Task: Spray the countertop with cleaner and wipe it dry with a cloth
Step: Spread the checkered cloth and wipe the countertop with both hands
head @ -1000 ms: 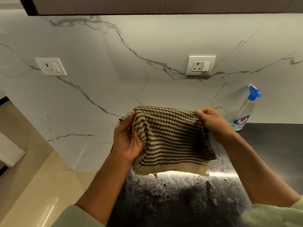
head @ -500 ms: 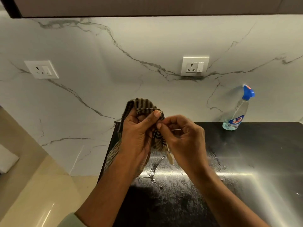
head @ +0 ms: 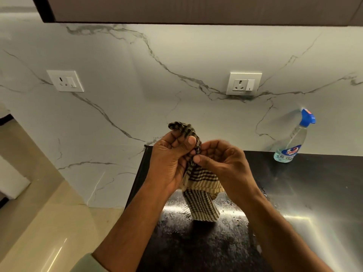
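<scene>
A brown and beige checked cloth hangs folded between my hands above the black countertop. My left hand grips its bunched top, thumb pressed over the fabric. My right hand pinches the same bunch from the right, fingers curled toward the left hand. The cloth's lower end dangles just over the wet, speckled patch of counter. A clear spray bottle with a blue trigger head stands at the back right against the wall, apart from both hands.
A white marble backsplash carries two sockets, one at the left and one at the right. A dark cabinet overhangs above. The counter's left edge drops to a beige floor.
A second ago the cloth was spread wide between both hands. The hands came together and gathered it into a bunch, and it now hangs lower in a narrow fold.
</scene>
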{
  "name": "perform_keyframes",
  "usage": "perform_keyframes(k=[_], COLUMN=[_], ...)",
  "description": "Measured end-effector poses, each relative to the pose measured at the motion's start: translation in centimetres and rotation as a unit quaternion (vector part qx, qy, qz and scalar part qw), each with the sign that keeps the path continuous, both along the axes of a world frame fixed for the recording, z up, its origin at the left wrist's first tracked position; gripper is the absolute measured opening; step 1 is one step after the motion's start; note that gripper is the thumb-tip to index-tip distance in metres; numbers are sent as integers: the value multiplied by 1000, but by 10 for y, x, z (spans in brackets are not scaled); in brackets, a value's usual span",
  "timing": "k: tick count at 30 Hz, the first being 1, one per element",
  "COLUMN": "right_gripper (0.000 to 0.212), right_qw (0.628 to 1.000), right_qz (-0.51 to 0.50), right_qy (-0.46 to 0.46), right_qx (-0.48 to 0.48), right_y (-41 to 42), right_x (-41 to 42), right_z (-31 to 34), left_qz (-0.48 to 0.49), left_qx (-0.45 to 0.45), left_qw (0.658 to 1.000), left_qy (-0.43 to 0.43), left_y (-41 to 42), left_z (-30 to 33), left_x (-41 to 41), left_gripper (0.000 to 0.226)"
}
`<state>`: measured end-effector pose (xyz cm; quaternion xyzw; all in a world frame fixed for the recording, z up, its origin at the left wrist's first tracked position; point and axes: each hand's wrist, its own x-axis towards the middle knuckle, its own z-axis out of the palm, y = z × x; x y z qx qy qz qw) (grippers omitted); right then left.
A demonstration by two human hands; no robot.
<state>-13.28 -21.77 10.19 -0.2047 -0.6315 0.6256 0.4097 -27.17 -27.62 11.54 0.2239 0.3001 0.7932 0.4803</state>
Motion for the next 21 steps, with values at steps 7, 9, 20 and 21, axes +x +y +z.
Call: perform_keyframes(k=[7,9,20,21], right_gripper=[32,37,14,15], right_qw=[998,996,970,970], right_qz=[30,40,46,15], right_qy=[6,13,11,-14], right_qx=[-54,-76,-239,-241], right_y=[3,5,33,38], right_x=[0,0,31,33], right_z=[2,0,19,23], left_qz=[-31,-40,-92,-95], left_qx=[-14,-14,-58,-87], left_qw=[999,999,994,992], left_qy=[-29,-25,-15,-3], left_y=[3,3,-3,-2], left_z=[-3,-3,1,3], left_x=[-1,0,-39,-44], left_gripper=[31,29,23,24])
